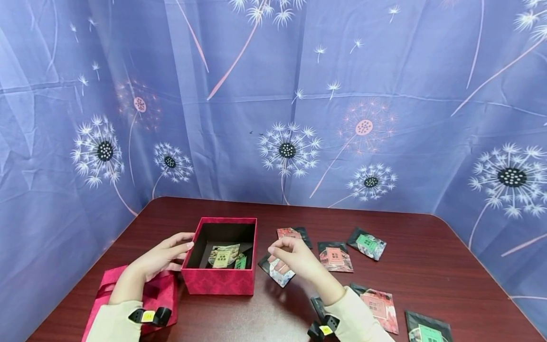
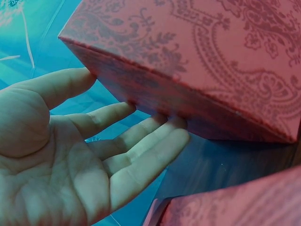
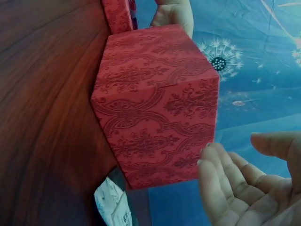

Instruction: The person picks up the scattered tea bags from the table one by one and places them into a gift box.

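Note:
A red patterned box (image 1: 220,282) with a dark interior stands lidless on the table. Inside lie a packet with a yellow label (image 1: 221,259) and a green-labelled packet (image 1: 240,262), partly hidden by the front wall. My left hand (image 1: 160,259) rests its fingertips against the box's left side; the left wrist view shows these fingers (image 2: 141,165) nearly straight. To the right of the box, my right hand (image 1: 299,261) hovers with loosely bent fingers and nothing in them. Below it lies a packet with a whitish front (image 1: 282,277), partly covered by the hand in the head view.
A red lid (image 1: 164,299) lies left of the box, under the left forearm. Several packets spread to the right, among them a red-labelled one (image 1: 335,257), a green-labelled one (image 1: 368,244) and a larger reddish one (image 1: 380,309). A blue dandelion curtain (image 1: 239,156) hangs behind the table.

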Demonstrator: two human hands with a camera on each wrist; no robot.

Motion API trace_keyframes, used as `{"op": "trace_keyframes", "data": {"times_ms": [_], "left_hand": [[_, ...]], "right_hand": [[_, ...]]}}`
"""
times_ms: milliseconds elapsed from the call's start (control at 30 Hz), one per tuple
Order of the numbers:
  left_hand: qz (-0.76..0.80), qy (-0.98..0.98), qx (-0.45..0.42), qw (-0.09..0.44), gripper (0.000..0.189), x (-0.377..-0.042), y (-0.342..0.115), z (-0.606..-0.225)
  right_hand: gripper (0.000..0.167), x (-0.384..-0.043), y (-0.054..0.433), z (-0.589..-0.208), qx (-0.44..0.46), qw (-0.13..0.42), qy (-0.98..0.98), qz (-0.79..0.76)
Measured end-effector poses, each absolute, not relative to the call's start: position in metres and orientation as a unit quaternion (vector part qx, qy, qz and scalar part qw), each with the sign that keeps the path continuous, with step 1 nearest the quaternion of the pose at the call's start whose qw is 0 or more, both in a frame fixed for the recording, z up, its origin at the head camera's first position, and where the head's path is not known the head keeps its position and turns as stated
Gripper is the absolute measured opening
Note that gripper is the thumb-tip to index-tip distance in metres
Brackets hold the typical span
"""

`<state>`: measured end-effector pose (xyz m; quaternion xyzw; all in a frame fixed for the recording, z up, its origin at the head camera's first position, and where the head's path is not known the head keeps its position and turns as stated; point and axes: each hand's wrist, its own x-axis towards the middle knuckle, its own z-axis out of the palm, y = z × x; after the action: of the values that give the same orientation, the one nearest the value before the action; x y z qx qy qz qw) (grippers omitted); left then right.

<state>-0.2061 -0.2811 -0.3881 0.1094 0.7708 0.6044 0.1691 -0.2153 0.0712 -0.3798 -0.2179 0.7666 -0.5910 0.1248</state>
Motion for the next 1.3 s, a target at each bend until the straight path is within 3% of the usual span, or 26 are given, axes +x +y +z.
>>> {"op": "trace_keyframes", "data": {"times_ms": [400,1100,1300], "left_hand": [[0.601,0.773,0.112,0.169,0.06,-0.206,-0.282,-0.388],[0.602,0.775,0.094,0.167,0.063,-0.207,-0.283,-0.39],[0.612,0.767,0.097,0.169,0.063,-0.207,-0.284,-0.393]], "right_hand": [[0.015,-0.216,0.068,-0.387,-0.219,0.005,0.847,-0.485],[0.036,-0.225,0.072,-0.407,-0.239,0.014,0.919,-0.312],[0.049,-0.225,0.072,-0.412,-0.183,0.024,0.945,-0.271]]}}
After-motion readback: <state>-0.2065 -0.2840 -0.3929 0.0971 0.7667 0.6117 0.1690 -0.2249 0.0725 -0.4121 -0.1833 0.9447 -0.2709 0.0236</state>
